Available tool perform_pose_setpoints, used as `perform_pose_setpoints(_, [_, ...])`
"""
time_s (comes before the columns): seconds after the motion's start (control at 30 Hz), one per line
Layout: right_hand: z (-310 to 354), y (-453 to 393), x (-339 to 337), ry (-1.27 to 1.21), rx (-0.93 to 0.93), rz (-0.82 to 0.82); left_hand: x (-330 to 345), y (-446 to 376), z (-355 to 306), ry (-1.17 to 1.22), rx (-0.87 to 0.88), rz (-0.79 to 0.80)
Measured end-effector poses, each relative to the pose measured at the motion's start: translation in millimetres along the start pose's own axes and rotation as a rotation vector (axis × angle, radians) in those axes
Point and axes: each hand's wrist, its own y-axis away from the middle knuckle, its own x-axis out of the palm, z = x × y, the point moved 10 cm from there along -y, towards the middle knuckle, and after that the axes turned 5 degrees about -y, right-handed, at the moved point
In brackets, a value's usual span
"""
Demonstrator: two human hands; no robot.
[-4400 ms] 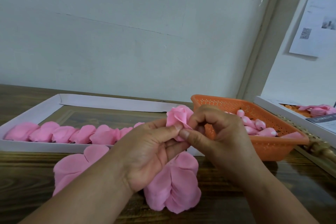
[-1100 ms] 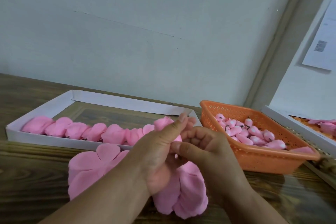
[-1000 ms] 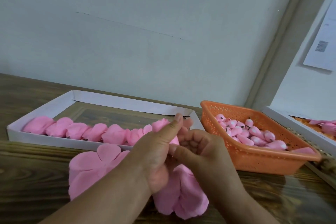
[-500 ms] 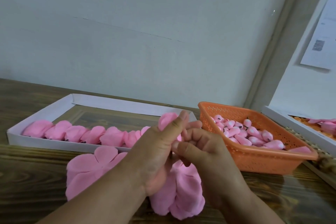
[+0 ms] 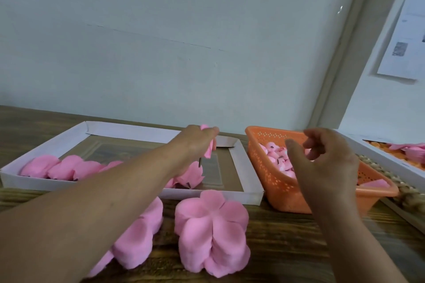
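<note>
At the left, the white tray (image 5: 138,131) holds a row (image 5: 62,169) of finished pink flowers along its near wall. The left hand (image 5: 195,142) reaches over the tray's right half, thumb and fingers pinching a flower (image 5: 208,151) near its top. Its dark stem (image 5: 200,163) points down just above the end of the row. The step in hand looks like setting this flower down as the next in line. To do it well, lower it until the stem end rests on the tray floor just beside the last flower, touching but not crushing it. Only then ease the pinch apart; a light hold should keep the wrapped petals from springing loose. In front of the tray two stacks of petals (image 5: 211,232) lie on the table (image 5: 287,236), and the forearm passes over the left stack, so lift the arm away rather than drag it. To the right, the basket (image 5: 276,181) holds buds (image 5: 276,156). The right hand (image 5: 322,163) hovers over it, fingers loosely curled and holding nothing, well placed to take one bud. A far tray (image 5: 379,161) sits at the right edge.
</note>
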Motion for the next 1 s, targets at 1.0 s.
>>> perform_pose_setpoints(1.0, [4, -2, 7, 0.336, -0.162, 0.038, 68, -40, 27, -0.948, 0.285, 0.076])
